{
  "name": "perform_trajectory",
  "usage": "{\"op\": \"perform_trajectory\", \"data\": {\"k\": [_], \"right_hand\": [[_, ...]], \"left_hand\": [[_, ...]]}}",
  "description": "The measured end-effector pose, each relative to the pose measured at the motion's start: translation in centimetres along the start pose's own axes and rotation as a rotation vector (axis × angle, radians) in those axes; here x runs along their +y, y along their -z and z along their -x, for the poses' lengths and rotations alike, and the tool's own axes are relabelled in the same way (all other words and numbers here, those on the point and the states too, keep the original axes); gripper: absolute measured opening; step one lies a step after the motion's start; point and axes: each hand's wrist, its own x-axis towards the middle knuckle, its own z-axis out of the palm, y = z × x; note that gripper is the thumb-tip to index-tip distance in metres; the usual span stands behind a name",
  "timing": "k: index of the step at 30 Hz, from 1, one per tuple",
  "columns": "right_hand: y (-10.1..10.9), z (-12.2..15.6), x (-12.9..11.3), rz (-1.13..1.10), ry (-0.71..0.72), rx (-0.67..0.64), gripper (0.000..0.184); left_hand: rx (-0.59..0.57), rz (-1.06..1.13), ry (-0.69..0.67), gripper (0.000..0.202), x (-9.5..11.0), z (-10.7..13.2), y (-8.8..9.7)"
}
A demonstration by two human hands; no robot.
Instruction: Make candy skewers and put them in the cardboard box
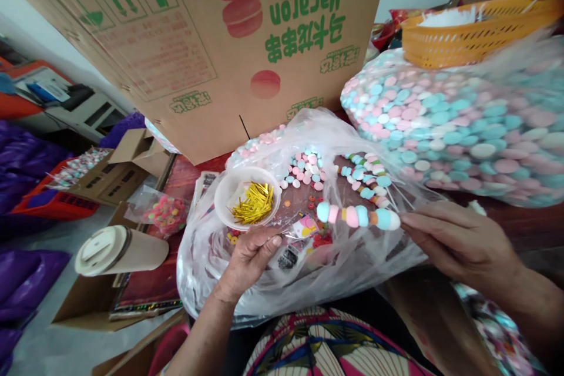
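Observation:
My right hand pinches the end of a candy skewer, held level, strung with pale blue, pink and white pieces. My left hand is closed, thumb against fingers, on the edge of a small transparent plastic bag with a colourful print. The skewer's free end points at this bag and looks apart from it. Just beyond my left hand stands a white bowl of gold twist ties. Finished-looking candy skewers lie behind the held one, beside a heap of loose candies.
Thin plastic sheeting covers the work surface. A large cardboard box rises at the back. To the right sits a big bag of candies with a yellow basket on top. A lidded cup lies at the left near a bag of gummy rings.

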Motion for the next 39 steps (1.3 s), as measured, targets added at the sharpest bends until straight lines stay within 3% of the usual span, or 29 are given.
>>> {"op": "perform_trajectory", "data": {"k": [7,11,15,23,27,31,35,39], "right_hand": [[-0.6,0.6,-0.4,-0.063,0.034,-0.056,0.026],[0.4,0.7,0.1,-0.162,0.026,-0.124,0.028],[0.6,0.8,0.3,-0.138,-0.003,-0.093,0.028],[-0.1,1.4,-0.3,-0.071,0.076,-0.143,0.03],[0.2,0.8,-0.3,-0.086,0.114,-0.162,0.03],[-0.5,0.3,-0.4,-0.259,0.027,-0.23,0.022],[-1.8,0.1,-0.3,-0.402,-0.072,-0.309,0.016],[-2.2,-0.5,-0.4,-0.404,-0.096,-0.3,0.014]], "left_hand": [[0.041,0.091,0.06,0.021,-0.5,0.4,-0.6],[-0.025,0.053,0.023,0.021,-0.6,0.4,-0.3],[-0.081,0.067,0.046,0.025,-0.5,0.5,-0.3],[0.028,0.085,0.092,0.023,-0.4,0.6,-0.9],[-0.08,-0.127,-0.003,0.024,-0.2,0.2,-0.7],[-0.193,-0.253,-0.141,0.022,0.3,-0.3,-1.0],[-0.235,-0.275,-0.089,0.028,1.1,-0.8,-1.1],[-0.373,-0.382,0.022,0.057,2.2,-1.6,-1.0]]}}
